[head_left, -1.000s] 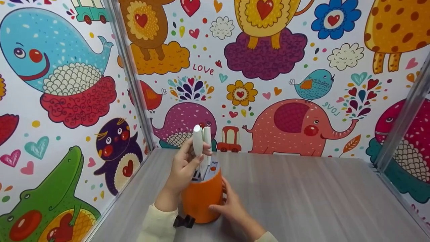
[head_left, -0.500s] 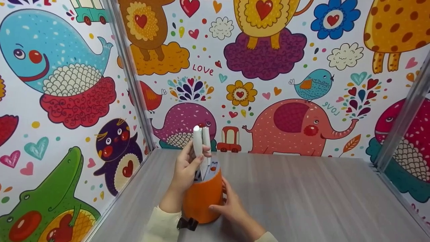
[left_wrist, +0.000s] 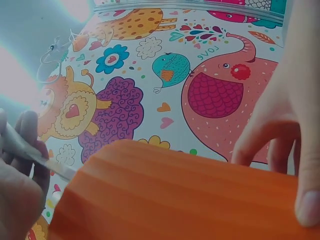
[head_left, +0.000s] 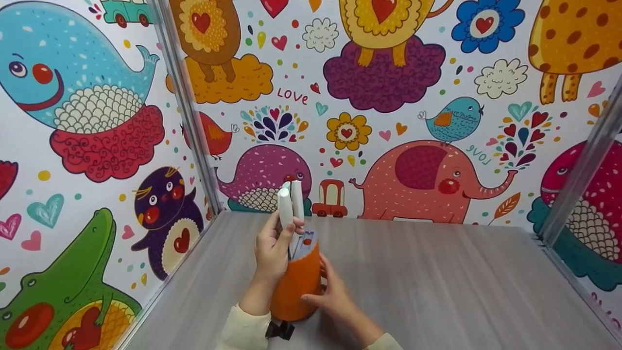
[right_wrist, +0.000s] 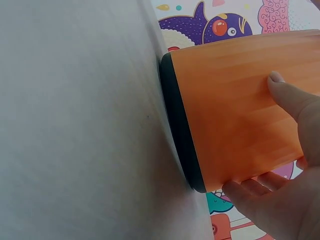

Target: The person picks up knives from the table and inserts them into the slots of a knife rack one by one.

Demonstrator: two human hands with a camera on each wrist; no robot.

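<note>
An orange knife block [head_left: 294,291] with a grey slotted top [head_left: 306,243] stands upright on the table. My left hand [head_left: 273,245] grips a white-handled knife [head_left: 285,206] above the block's left side. In the left wrist view, part of its blade [left_wrist: 60,169] shows at the block's edge; how deep it sits cannot be told. Just behind it rises another white handle [head_left: 297,197], close to my left fingertips. My right hand [head_left: 335,294] holds the block's right side, thumb in front and fingers round the far side, as the right wrist view also shows [right_wrist: 280,200].
The block stands on a grey wood-grain table [head_left: 437,282]. Walls printed with cartoon animals [head_left: 413,180] enclose the back and sides, with metal corner posts [head_left: 187,107] between them. A black clip-like piece [head_left: 280,330] is at my left cuff.
My left hand has moved slightly right, and the knife handle it grips has sunk a little relative to the handle behind. My right hand stays on the block. The head view has shifted slightly.
</note>
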